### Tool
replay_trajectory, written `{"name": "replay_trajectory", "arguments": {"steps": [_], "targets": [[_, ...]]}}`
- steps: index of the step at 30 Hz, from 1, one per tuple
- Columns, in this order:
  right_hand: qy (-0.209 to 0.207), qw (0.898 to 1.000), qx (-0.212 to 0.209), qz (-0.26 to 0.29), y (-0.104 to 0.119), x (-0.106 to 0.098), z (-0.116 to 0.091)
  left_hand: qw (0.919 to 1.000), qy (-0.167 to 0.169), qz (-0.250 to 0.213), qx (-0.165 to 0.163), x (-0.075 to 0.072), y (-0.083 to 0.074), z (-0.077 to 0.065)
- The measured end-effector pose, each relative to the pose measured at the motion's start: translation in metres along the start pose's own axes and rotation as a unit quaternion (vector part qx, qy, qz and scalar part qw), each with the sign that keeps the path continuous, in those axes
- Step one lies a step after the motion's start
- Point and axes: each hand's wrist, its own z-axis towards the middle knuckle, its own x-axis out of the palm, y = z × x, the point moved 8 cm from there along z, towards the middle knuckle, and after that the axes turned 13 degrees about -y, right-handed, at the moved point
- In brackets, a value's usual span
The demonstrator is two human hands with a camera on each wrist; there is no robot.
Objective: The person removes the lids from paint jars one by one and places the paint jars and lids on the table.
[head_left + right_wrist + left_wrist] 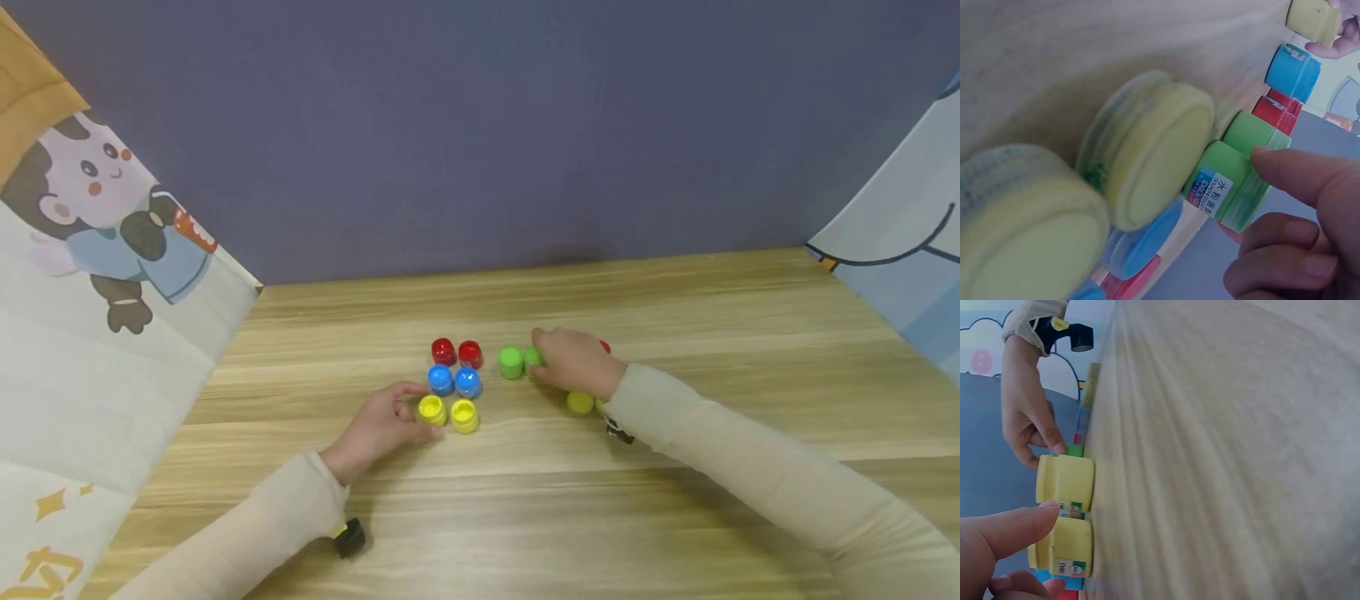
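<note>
My right hand [573, 360] pinches the right one of two green paint jars [1225, 187]. The other green jar [511, 362] stands close against it on the left. Thumb and index finger of my left hand [382, 423] lie loosely around the left yellow paint jar [432, 409]; whether they touch it I cannot tell. A second yellow jar [465, 416] stands beside it. Behind these are two blue jars [440, 379], then two red jars [470, 354], in side-by-side pairs.
Under and beyond the right hand are more jars: two yellow ones [1163, 153], a blue one [1144, 240] and a red one [604, 346], partly hidden by the arm. The wood-grain table [480, 517] meets a dark blue back panel [480, 150].
</note>
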Motion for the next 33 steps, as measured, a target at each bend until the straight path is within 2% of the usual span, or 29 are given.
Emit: {"name": "replay_trajectory", "arguments": {"steps": [9, 14, 19, 24, 28, 33], "targets": [[-0.005, 1.0, 0.004, 0.007, -0.003, -0.003, -0.009, 0.9998, -0.014, 0.01, 0.01, -0.007, -0.01, -0.004], [-0.01, 1.0, -0.008, 0.02, 0.0, -0.008, -0.019, 0.9995, -0.019, 0.01, 0.022, -0.01, -0.016, -0.008], [-0.017, 0.999, -0.019, 0.024, 0.005, -0.012, -0.031, 0.9977, -0.03, 0.008, 0.061, -0.01, -0.026, -0.013], [0.006, 0.999, -0.019, 0.048, 0.01, -0.009, -0.042, 0.9936, -0.028, 0.001, 0.11, -0.004, -0.04, -0.021], [0.017, 0.998, -0.027, 0.061, 0.017, -0.008, -0.05, 0.9915, -0.015, -0.017, 0.128, 0.004, -0.049, -0.028], [0.008, 0.996, -0.048, 0.069, 0.029, -0.009, -0.06, 0.9885, 0.016, -0.022, 0.148, 0.02, -0.056, -0.037]]}}
